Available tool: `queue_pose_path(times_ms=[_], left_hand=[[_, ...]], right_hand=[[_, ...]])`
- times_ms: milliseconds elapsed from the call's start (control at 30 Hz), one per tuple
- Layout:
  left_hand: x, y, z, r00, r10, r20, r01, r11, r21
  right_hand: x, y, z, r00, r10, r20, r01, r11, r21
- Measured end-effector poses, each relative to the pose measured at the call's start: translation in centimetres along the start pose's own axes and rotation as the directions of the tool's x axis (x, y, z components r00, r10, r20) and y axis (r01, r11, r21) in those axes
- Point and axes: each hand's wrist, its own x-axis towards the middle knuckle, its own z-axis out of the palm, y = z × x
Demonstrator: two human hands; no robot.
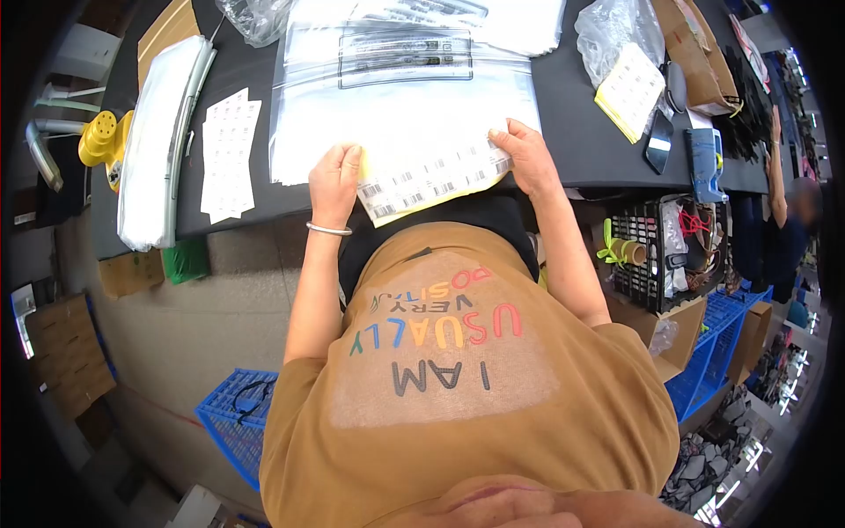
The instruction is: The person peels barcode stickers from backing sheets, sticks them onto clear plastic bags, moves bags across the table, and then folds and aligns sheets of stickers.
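Before black table [238,70], label sheet [431,183] pinched in fingers of left hand [336,183] and right hand [528,158], plastic bags [405,110] just beyond.

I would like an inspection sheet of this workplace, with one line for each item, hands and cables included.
Surface: dark table, partly covered by bags and papers.
Job's things: yellow-edged barcode label sheet, held at the table's near edge; clear plastic bags just beyond it.
Clutter: loose label sheets, crumpled plastic, phone-like object.
Hands: left hand and right hand each grip one end of the sheet.
Cables: black cord-like loop at the blue crate; cannot tell if it is a cable.
Surroundings: filled black crate at right; another person far right.
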Motion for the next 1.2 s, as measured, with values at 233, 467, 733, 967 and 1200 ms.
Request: queue_pose_path(times_ms=[233, 467, 733, 967, 1200], left_hand=[[0.1, 5.3, 0.9, 0.705, 0.699, -0.116, -0.547, 0.641, 0.538], [-0.5, 6.8, 4.6, 0.803, 0.585, 0.115, -0.591, 0.756, 0.280], [-0.6, 5.9, 4.3, 0.863, 0.497, 0.088, -0.504, 0.837, 0.215], [-1.0, 6.0, 4.5, 0.923, 0.383, -0.024, -0.381, 0.923, 0.055], [-1.0, 5.7, 4.7, 0.948, 0.317, -0.004, -0.316, 0.947, 0.049]], right_hand=[[-0.1, 1.1, 3.7, 0.992, -0.038, 0.122, 0.041, 0.999, -0.018], [-0.7, -0.1, 6.0, 0.985, -0.063, 0.161, 0.093, 0.978, -0.185], [-1.0, 0.4, 6.4, 0.984, -0.162, 0.080, 0.167, 0.984, -0.059], [-1.1, 1.1, 6.8, 0.980, -0.185, 0.076, 0.195, 0.969, -0.154], [-1.3, 0.7, 7.0, 0.981, -0.189, 0.048, 0.195, 0.961, -0.194]])
